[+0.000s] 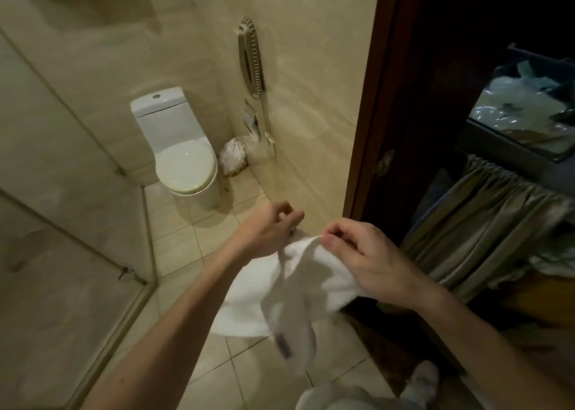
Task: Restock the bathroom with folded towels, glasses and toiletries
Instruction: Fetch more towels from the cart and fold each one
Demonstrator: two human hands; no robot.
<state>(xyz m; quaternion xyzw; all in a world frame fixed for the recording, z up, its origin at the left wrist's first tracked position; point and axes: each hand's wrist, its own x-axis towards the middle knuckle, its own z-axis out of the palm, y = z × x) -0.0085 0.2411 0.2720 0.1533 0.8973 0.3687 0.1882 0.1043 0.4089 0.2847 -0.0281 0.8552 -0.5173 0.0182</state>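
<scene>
White towel (pixel 314 272) hangs unfolded in mid-air, lower centre of frame, above the tiled floor (pixel 193 244); it touches nothing but the hands. Left hand (pixel 270 227) pinches the top edge at centre frame, fingers (pixel 291 218) curled tight on the cloth. Right hand (pixel 370 260), just right of it, pinches the same edge between thumb and forefinger, other fingers loosely curled. The hands are near each other, so the cloth sags in a bunch; a dark tag (pixel 281 345) dangles low.

Likely step: shaking it out to fold. To do it well, I'd slide both pinches out to the corners, pull the edge taut and keep the tag side inward; the hem should stay off the floor.

Toilet (pixel 183 160) is at upper left of centre; curtained cart (pixel 497 222) stands at right, past the dark door frame (pixel 382 98).
</scene>
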